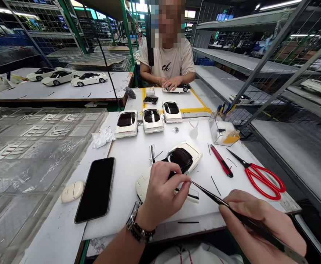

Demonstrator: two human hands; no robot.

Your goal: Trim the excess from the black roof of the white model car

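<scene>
Okay, left hand (163,194) closes around a white model car (182,159), fingers over its dark window, the car lying on a white foam board (127,172). Right hand (259,223) narrowly pinches long black tweezers (210,194), tips just beside the left fingers. Red scissors (265,179) and a red craft knife (222,161) lie right of the car.

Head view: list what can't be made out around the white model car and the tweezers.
Head view:
- The left hand covers the near part of the white model car, so whatever its fingers pinch there is hidden.
- The tips of the tweezers are lost against those fingers.
- The right hand covers part of the tweezers, and the lower edge of the picture cuts off their rear end.
</scene>
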